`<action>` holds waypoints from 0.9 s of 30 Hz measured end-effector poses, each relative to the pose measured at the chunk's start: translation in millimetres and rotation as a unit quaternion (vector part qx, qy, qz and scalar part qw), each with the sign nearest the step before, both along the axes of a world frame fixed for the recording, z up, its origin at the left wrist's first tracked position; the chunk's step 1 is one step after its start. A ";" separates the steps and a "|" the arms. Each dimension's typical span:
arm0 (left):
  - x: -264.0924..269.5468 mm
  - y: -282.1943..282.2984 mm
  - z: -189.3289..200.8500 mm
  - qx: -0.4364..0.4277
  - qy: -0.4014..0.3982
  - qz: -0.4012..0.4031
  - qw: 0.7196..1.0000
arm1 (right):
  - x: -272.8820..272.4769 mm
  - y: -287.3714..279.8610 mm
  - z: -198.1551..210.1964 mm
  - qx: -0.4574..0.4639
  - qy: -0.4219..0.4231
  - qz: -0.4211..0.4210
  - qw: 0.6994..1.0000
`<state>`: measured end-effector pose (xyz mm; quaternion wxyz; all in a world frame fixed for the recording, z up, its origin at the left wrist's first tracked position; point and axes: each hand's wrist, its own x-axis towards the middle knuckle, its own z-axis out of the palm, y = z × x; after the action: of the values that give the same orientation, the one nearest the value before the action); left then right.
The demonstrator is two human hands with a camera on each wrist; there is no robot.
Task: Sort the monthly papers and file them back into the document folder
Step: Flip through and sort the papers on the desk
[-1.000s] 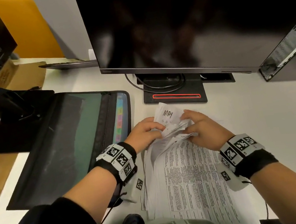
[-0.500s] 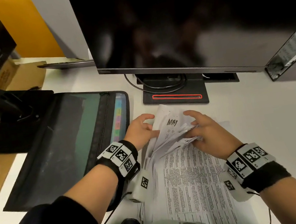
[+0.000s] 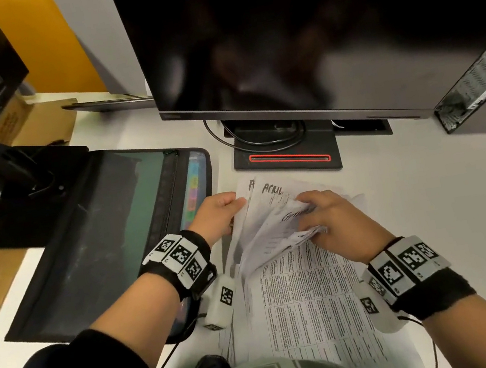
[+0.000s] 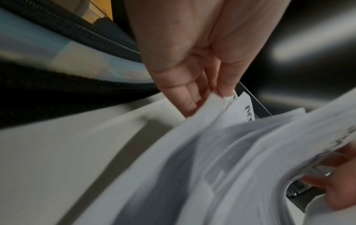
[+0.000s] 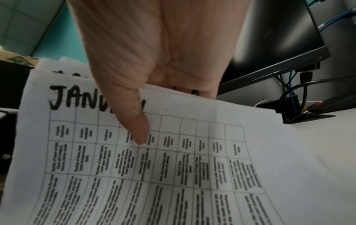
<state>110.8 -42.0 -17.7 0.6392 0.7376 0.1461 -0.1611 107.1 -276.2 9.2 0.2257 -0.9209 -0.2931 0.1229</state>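
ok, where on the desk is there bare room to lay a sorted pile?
Best patch: the white desk right of the papers, bordered by the monitor base and the computer case behind. A narrower strip lies behind the document folder, before the cardboard box. Crowded: the left side, and the middle, where the left hand and right hand hold sheets.

Right hand (image 5: 159,60) pinched a gridded sheet (image 5: 154,167) headed "JANU…", thumb on top, monitor (image 5: 279,50) and cables (image 5: 294,94) behind, white desk (image 5: 327,144) beneath.
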 end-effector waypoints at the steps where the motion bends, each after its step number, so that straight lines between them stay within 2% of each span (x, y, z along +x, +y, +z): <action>1: -0.2 0.5 -0.3 0.018 -0.018 0.010 1.000 | -3.2 -1.9 -2.1 0.007 -0.017 0.002 1.000; 4: -1.1 0.4 -0.1 0.056 -0.082 0.041 0.994 | -10.3 -6.7 -8.0 0.028 -0.041 0.010 0.999; 8: -0.7 -0.1 -0.1 0.120 -0.110 0.021 0.986 | -14.4 -9.6 -10.9 0.058 -0.046 0.009 0.997; 14: 0.3 -6.1 0.4 0.072 -0.107 -0.010 0.992 | -14.8 -10.5 -10.7 0.078 -0.024 -0.011 0.997; 17: 1.3 -8.7 2.2 0.049 -0.104 -0.039 0.993 | -11.7 -7.5 -7.1 0.054 -0.008 -0.015 0.998; 23: 3.1 -17.5 9.3 0.053 -0.118 -0.104 0.986 | -7.0 -1.4 -0.6 0.006 0.023 -0.015 1.000; 27: 5.9 -17.5 10.1 0.085 -0.110 -0.115 0.984 | -3.6 1.2 0.4 -0.003 0.034 -0.009 0.999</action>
<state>116.8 -59.5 -7.7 0.5633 0.8146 0.0024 -0.1382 103.5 -275.1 9.6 0.2339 -0.9195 -0.2765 0.1526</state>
